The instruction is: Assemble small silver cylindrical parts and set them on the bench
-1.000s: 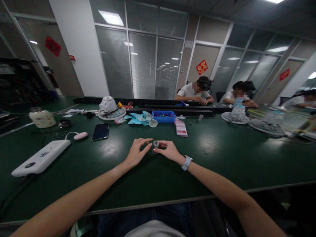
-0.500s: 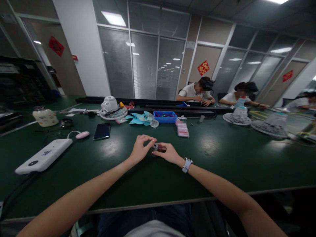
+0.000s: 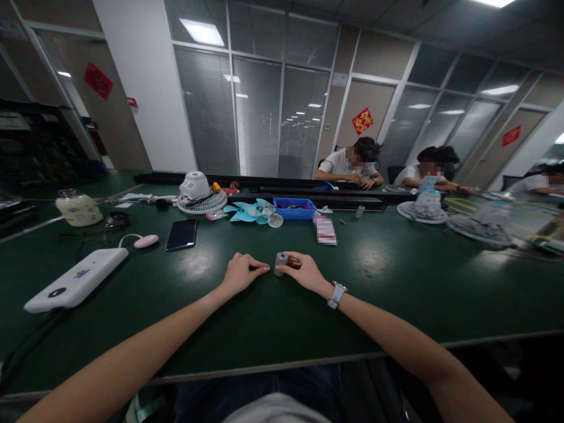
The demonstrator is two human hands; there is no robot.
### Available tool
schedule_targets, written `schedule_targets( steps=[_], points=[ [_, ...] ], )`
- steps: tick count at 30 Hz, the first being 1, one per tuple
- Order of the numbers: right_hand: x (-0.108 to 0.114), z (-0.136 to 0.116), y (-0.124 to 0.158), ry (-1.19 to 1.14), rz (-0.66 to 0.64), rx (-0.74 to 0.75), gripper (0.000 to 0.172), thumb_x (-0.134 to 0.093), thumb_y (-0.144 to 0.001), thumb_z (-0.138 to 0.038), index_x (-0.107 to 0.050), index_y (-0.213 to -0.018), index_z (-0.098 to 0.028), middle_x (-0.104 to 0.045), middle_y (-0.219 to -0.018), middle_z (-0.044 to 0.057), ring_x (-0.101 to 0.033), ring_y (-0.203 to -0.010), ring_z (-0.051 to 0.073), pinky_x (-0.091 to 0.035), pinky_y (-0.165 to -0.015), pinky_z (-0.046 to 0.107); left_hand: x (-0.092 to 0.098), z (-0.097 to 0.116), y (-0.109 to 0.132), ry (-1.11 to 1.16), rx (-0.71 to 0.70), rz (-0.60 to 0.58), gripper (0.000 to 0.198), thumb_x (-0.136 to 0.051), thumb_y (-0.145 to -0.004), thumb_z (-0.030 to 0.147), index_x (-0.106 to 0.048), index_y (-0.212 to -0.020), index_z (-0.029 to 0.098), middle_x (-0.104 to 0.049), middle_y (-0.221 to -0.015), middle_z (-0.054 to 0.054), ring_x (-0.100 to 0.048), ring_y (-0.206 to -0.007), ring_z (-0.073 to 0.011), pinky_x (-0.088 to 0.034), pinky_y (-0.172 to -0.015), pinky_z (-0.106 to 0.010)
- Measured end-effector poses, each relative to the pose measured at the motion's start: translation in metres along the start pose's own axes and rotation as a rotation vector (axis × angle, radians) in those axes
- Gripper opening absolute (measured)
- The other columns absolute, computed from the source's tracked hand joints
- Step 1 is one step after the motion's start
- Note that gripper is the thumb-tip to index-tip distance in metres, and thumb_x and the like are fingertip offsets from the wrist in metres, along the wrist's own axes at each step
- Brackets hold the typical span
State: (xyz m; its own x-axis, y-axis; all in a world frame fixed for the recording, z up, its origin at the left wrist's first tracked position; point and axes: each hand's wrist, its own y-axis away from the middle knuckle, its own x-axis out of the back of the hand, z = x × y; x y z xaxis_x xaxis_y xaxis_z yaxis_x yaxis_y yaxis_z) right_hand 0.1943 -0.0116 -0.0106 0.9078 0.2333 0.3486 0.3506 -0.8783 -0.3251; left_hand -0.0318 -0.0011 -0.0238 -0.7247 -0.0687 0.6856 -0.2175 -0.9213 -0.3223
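In the head view, nearer the person than the blue tray [image 3: 294, 212], the right hand [image 3: 305, 271] grasps a grey cylinder [image 3: 279, 263] upright; the left hand's [image 3: 240, 273] fingertips pinch together, contents unclear. Steady bracing should help.

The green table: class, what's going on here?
The person's right hand holds a small grey cylinder upright. The left hand, just beside it, is closed in a pinch; whether it holds anything tiny can't be told. Farther back on the green table are light blue fan blades and a blue tray.
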Motion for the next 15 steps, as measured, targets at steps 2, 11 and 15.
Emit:
schedule_targets(
  steps=[2,11,15],
  points=[
    [0.015,0.008,-0.006,0.032,0.1,0.009,0.046,-0.075,-0.074,-0.038,-0.067,-0.114,-0.017,-0.072,-0.109,0.009,-0.069,-0.099,0.022,-0.053,-0.093,0.038,0.0,0.0,0.0,-0.056,-0.031,-0.036,0.024,-0.067,-0.077,0.047,-0.078,-0.092,0.033,-0.073,-0.08,-0.003,-0.06,-0.084,-0.0231,-0.041,-0.083,-0.035],
    [0.157,0.061,-0.021,0.506,0.759,-0.142,0.045,-0.065,-0.079,-0.041,-0.066,-0.115,-0.015,-0.073,-0.102,0.013,-0.069,-0.087,0.022,-0.052,-0.08,0.033,0.001,0.004,-0.001,-0.087,0.038,0.035,0.038,-0.042,-0.092,0.041,-0.072,-0.111,0.027,-0.071,-0.089,-0.005,-0.059,-0.086,-0.0236,-0.042,-0.083,-0.036],
    [0.187,0.085,-0.012,0.597,0.84,-0.271,0.037,-0.067,-0.076,-0.04,-0.07,-0.103,-0.015,-0.074,-0.093,0.013,-0.068,-0.087,0.024,-0.05,-0.079,0.034,0.001,0.006,-0.002,-0.06,0.072,0.065,0.037,-0.037,-0.091,0.033,-0.073,-0.099,0.024,-0.07,-0.084,-0.004,-0.061,-0.085,-0.024,-0.043,-0.078,-0.034]
  ],
)
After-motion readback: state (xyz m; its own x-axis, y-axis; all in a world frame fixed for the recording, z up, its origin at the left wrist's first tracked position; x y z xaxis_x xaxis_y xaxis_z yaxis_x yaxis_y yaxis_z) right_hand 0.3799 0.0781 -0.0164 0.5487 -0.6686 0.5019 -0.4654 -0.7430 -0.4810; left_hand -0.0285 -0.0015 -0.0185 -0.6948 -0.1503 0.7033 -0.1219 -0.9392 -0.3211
